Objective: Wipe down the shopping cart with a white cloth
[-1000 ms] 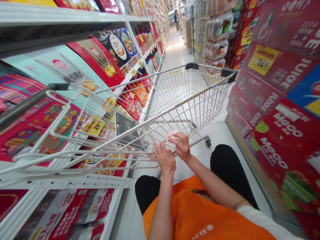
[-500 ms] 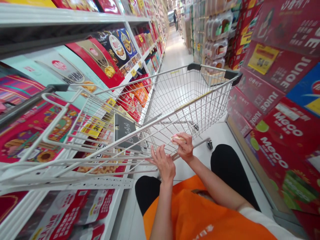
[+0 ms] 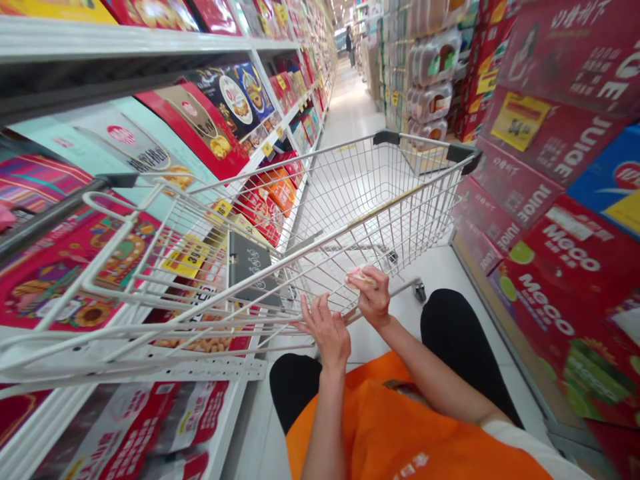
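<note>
A wire shopping cart [image 3: 345, 230] stands at an angle in front of my knees, its basket bare wire. My right hand [image 3: 373, 293] is closed on a small crumpled pink-and-white cloth [image 3: 356, 274] and holds it against the cart's near side wires. Just left of it, my left hand [image 3: 327, 333] rests on the lower side wires with its fingers stretched out and somewhat apart. Both hands are outside the basket. A dark panel [image 3: 253, 267] with white symbols is fixed at the cart's child-seat end.
Shelves [image 3: 200, 227] with boxed snacks and yellow price tags run along the left, close to the cart handle [image 3: 55, 217]. Stacked red drink cartons [image 3: 545, 280] stand on the right. Bottle packs [image 3: 433, 100] lie farther up the aisle, with a distant person [image 3: 350, 47].
My right hand and the cloth have shifted very slightly to the right along the cart's side. My left hand stays at nearly the same place.
</note>
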The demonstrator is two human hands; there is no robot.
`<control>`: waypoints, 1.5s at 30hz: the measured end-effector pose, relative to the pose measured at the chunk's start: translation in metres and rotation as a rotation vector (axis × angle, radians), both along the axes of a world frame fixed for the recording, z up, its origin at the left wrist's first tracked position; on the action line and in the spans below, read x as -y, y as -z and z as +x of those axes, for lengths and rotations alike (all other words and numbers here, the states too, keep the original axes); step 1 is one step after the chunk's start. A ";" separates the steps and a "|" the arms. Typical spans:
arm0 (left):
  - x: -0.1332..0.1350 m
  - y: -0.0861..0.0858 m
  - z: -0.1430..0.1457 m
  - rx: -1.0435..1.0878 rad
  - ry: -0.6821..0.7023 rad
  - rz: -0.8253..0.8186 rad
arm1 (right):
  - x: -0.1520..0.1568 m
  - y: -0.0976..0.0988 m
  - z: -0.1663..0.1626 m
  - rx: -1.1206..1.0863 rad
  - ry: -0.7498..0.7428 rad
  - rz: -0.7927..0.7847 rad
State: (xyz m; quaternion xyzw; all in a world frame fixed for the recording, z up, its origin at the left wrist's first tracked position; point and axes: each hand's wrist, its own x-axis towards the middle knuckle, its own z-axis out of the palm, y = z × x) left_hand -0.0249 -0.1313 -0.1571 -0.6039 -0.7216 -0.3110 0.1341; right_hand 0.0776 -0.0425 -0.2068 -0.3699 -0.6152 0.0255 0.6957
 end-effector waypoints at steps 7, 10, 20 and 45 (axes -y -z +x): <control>0.002 -0.001 0.000 -0.018 0.003 -0.002 | 0.016 0.056 -0.005 0.037 -0.013 -0.042; 0.001 0.000 -0.001 -0.033 0.020 -0.002 | 0.012 0.073 0.011 0.098 -0.065 -0.093; -0.001 0.000 0.001 -0.020 -0.018 -0.004 | 0.021 0.052 0.003 0.108 -0.114 -0.029; 0.000 0.000 0.003 -0.017 -0.035 -0.019 | -0.012 0.007 0.003 -0.136 0.156 -0.167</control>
